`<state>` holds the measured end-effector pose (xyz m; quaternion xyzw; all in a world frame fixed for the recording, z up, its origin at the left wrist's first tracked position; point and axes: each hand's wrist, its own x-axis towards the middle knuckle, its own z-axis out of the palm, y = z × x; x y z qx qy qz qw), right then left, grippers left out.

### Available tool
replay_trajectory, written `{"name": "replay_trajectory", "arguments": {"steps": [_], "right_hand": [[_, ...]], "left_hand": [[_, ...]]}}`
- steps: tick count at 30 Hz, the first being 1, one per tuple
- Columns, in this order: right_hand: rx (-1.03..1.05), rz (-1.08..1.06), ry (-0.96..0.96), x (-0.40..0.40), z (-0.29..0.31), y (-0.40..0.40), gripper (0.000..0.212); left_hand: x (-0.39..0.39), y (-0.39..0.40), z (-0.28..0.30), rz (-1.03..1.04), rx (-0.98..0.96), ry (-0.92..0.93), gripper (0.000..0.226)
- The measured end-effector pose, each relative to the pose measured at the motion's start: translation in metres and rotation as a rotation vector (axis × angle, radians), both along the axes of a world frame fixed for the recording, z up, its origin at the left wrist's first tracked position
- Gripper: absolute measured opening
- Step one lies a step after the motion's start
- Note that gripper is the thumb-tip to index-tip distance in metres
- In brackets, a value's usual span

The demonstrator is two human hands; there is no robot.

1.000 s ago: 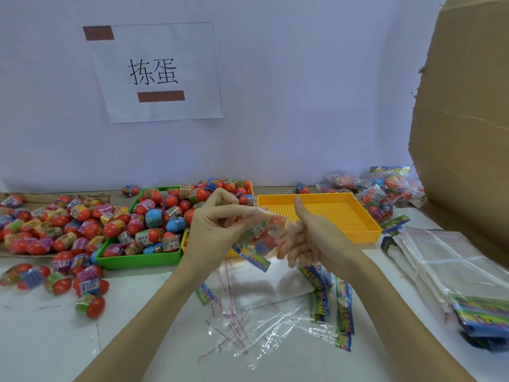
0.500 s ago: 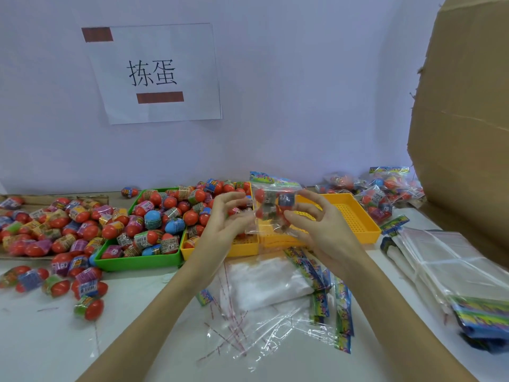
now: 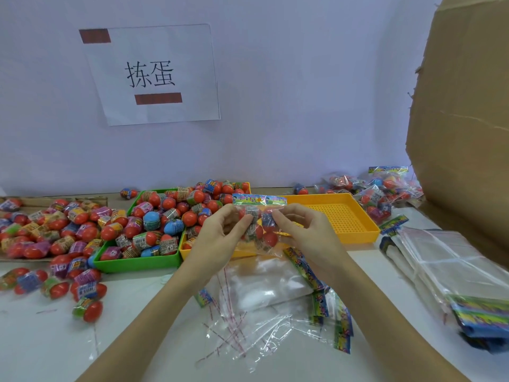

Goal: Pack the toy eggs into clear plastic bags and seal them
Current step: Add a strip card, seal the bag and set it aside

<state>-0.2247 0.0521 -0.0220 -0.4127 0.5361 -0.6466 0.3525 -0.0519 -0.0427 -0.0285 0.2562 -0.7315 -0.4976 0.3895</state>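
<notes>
A clear plastic bag (image 3: 260, 230) with a colourful printed header holds several red toy eggs and hangs upright above the table's middle. My left hand (image 3: 220, 235) pinches its left side just under the header. My right hand (image 3: 300, 232) pinches the right side at the same height. Loose toy eggs fill a green tray (image 3: 137, 263) to the left, and more eggs (image 3: 41, 230) lie piled on the table beyond it. Empty clear bags (image 3: 264, 288) with printed headers lie on the table under my hands.
A yellow perforated tray (image 3: 344, 219) stands behind my right hand. Packed egg bags (image 3: 380, 194) are heaped at the back right. A stack of empty bags (image 3: 454, 271) lies at the right, beside a tall cardboard box (image 3: 468, 119). A paper sign (image 3: 151, 75) hangs on the wall.
The filled bag has gone from tilted between my hands to upright with its header on top. Both hands have moved to pinch it just below the header.
</notes>
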Motion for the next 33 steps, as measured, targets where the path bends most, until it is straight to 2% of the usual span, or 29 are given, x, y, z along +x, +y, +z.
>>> {"name": "replay_trajectory", "arguments": {"steps": [1,2,4,7,9,12,16,18,22,26,30,33], "right_hand": [[0.002,-0.001,0.003,0.001,-0.001,-0.001,0.019],[0.002,0.001,-0.007,0.002,-0.002,-0.002,0.021],[-0.008,-0.011,-0.036,0.004,-0.001,-0.002,0.021],[-0.025,-0.061,0.001,0.0,0.0,-0.001,0.017],[-0.024,-0.07,0.008,-0.004,0.0,-0.001,0.02],[-0.016,-0.009,-0.05,-0.006,0.001,0.0,0.03],[-0.007,0.067,-0.055,-0.005,-0.001,0.0,0.025],[-0.009,0.004,0.042,-0.006,-0.002,-0.001,0.021],[0.005,-0.046,0.418,-0.005,-0.001,0.001,0.022],[0.025,0.022,0.338,-0.001,0.007,0.004,0.03],[0.034,0.016,0.446,-0.004,0.007,0.006,0.034],[0.011,-0.057,0.273,-0.009,0.009,0.008,0.029]], "left_hand": [[0.0,-0.001,0.0,0.009,-0.01,-0.004,0.007],[0.001,-0.002,0.0,0.009,0.01,0.007,0.015],[0.004,-0.003,0.002,-0.003,0.099,0.032,0.045],[0.006,-0.004,0.004,-0.066,0.128,0.014,0.034],[0.004,-0.001,0.006,-0.075,0.228,0.078,0.032],[0.002,0.001,0.006,0.001,0.312,0.161,0.022],[0.003,-0.001,0.006,0.059,0.375,0.196,0.018],[0.003,-0.001,0.008,0.054,0.367,0.21,0.018],[0.003,-0.003,0.007,0.083,0.327,0.229,0.027],[0.008,-0.007,0.008,0.071,0.265,0.144,0.02],[0.007,-0.003,0.007,0.059,0.171,0.093,0.021],[0.005,-0.003,0.007,0.065,0.148,0.062,0.028]]}}
